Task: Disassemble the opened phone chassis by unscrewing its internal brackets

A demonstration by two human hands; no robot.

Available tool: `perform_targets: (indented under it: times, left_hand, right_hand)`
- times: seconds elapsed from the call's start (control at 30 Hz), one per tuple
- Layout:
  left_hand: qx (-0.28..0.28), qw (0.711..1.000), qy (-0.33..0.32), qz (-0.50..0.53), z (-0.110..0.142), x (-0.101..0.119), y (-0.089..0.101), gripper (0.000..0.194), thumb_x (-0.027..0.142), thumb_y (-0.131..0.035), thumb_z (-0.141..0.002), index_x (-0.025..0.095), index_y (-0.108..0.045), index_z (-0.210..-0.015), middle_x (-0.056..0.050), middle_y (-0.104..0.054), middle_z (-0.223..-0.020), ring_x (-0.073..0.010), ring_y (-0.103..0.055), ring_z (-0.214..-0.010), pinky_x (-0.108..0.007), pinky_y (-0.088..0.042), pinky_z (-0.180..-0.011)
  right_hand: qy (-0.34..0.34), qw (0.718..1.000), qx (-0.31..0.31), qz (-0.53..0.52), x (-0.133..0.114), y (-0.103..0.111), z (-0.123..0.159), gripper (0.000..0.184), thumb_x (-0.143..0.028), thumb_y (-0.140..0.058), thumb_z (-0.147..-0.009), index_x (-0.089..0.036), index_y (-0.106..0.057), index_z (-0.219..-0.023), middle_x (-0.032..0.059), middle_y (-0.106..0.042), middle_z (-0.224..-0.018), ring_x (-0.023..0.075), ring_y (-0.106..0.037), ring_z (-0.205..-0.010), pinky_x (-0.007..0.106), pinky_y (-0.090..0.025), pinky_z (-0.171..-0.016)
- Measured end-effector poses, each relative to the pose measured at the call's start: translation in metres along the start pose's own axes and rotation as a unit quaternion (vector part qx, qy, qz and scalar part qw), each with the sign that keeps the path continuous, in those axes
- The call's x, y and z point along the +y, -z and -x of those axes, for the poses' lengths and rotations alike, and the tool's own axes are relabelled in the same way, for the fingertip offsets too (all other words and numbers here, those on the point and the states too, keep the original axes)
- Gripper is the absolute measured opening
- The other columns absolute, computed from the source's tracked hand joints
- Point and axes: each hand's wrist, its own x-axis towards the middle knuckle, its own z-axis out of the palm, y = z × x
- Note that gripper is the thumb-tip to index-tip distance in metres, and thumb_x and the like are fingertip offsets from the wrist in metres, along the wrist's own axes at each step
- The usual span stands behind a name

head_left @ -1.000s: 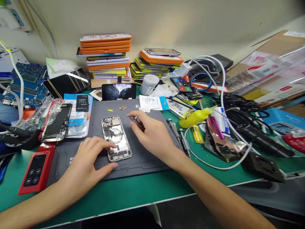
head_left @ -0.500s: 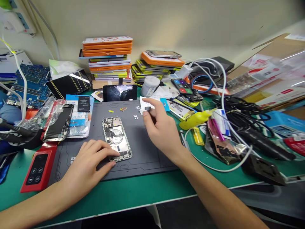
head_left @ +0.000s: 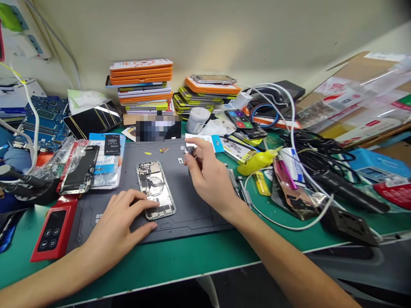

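Observation:
An opened smartphone (head_left: pixel 166 198) lies on the grey work mat (head_left: pixel 128 150), its inner parts exposed. The index fingertip of my left hand (head_left: pixel 123 214) rests on the phone's lower part, while the thumb is spread apart near its bottom corner. To the right of the phone, my right hand (head_left: pixel 213 182) is closed around a dark screwdriver (head_left: pixel 190 150) held upright above the mat. Its round cap shows between the fingers, but its tip is hidden. A small SIM tray (head_left: pixel 180 161) lies just left of that hand. Small flex parts (head_left: pixel 164 150) lie farther back.
A detached screen (head_left: pixel 80 169) and a battery (head_left: pixel 112 144) lie at left, behind a red device (head_left: pixel 54 229). Stacked orange boxes (head_left: pixel 141 70) stand against the wall. A yellow bottle (head_left: pixel 258 161), a white cable (head_left: pixel 289 228) and black cables (head_left: pixel 314 158) crowd the right side.
The fingers of my right hand have drawn in around the screwdriver, and more of its shaft shows. My left hand stays at the phone. The view has shifted slightly.

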Motion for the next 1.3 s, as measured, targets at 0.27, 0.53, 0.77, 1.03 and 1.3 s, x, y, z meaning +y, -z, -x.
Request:
perform_targets:
  times: [0.27,0.53,0.77,1.03,1.3]
  left_hand:
    - [0.042,0.998,0.040,-0.006,-0.002,0.003,0.005,0.022,0.039,-0.048,-0.111,0.027,-0.065,-0.118,-0.003,-0.070,-0.112,-0.0225,-0.067,-0.102,-0.036,-0.054,-0.090]
    - [0.012,0.903,-0.192,-0.384,-0.007,0.010,-0.002,0.027,0.040,-0.055,-0.110,0.017,-0.066,-0.118,-0.009,-0.068,-0.100,-0.0277,-0.062,-0.085,-0.041,-0.047,-0.074]
    - [-0.057,0.892,-0.210,-0.397,-0.031,0.014,0.009,0.032,0.051,-0.070,-0.102,0.019,-0.061,-0.103,-0.006,-0.066,-0.091,-0.0267,-0.064,-0.078,-0.037,-0.041,-0.063]
    - [0.003,0.892,-0.212,-0.400,-0.026,0.005,0.000,0.038,0.057,-0.064,-0.104,0.019,-0.061,-0.108,-0.004,-0.064,-0.081,-0.0277,-0.063,-0.075,-0.038,-0.043,-0.064]
    - [0.013,0.905,-0.201,-0.375,-0.025,0.006,-0.009,0.029,0.049,-0.060,-0.108,0.020,-0.059,-0.107,-0.003,-0.064,-0.082,-0.0253,-0.061,-0.075,-0.038,-0.041,-0.065]
  right_hand:
    - [0.039,0.995,0.035,-0.080,0.002,-0.002,0.003,0.034,-0.030,-0.046,-0.112,-0.026,-0.054,-0.145,0.0048,-0.079,-0.104,0.0195,-0.074,-0.083,0.036,-0.058,-0.078]
    - [0.023,0.998,-0.034,-0.038,-0.006,-0.003,0.004,0.044,-0.026,-0.051,-0.107,-0.027,-0.047,-0.151,0.0049,-0.075,-0.110,0.0177,-0.066,-0.071,0.036,-0.055,-0.068]
    - [0.034,0.998,-0.027,-0.055,-0.006,-0.012,0.010,0.045,-0.022,-0.051,-0.106,-0.028,-0.043,-0.150,0.0049,-0.073,-0.112,0.0163,-0.061,-0.067,0.037,-0.055,-0.069]
    - [0.037,0.984,-0.023,-0.171,0.002,-0.023,0.020,0.048,-0.026,-0.050,-0.110,-0.033,-0.034,-0.155,0.0044,-0.068,-0.113,0.0189,-0.066,-0.079,0.040,-0.060,-0.070]
    - [0.071,0.966,-0.085,-0.235,0.007,-0.022,0.021,0.049,-0.024,-0.048,-0.112,-0.038,-0.030,-0.156,0.0025,-0.067,-0.110,0.0159,-0.062,-0.074,0.036,-0.058,-0.065]
